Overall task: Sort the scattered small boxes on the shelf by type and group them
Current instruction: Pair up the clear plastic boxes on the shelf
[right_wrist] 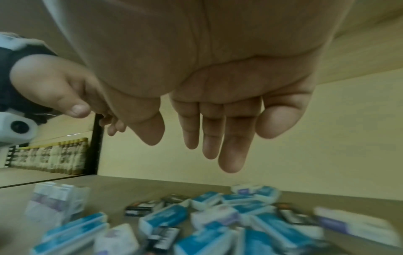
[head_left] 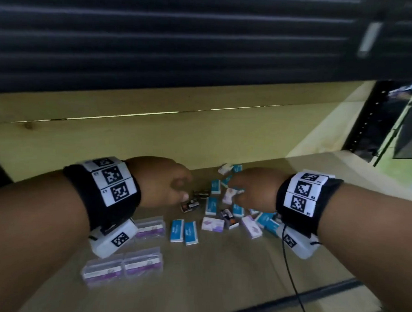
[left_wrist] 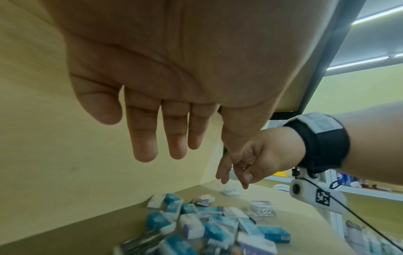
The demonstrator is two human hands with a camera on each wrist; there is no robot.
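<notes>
Small boxes lie scattered on the wooden shelf (head_left: 219,268): blue ones (head_left: 211,206), white-and-purple ones (head_left: 213,223) and black ones (head_left: 190,205). Two blue boxes (head_left: 185,231) lie side by side nearer me. My left hand (head_left: 166,182) hovers over the black boxes at the pile's left; in the left wrist view its fingers (left_wrist: 144,138) hang straight and empty. My right hand (head_left: 250,187) hovers over the pile's right part, with fingers (right_wrist: 231,148) straight and empty above the blurred boxes (right_wrist: 218,215).
Clear cases with purple labels (head_left: 124,267) sit grouped at the front left, another (head_left: 150,227) behind them. The shelf's back wall (head_left: 201,137) is close behind the pile. A black cable (head_left: 289,275) trails from my right wrist over the shelf's dark front rail (head_left: 312,292).
</notes>
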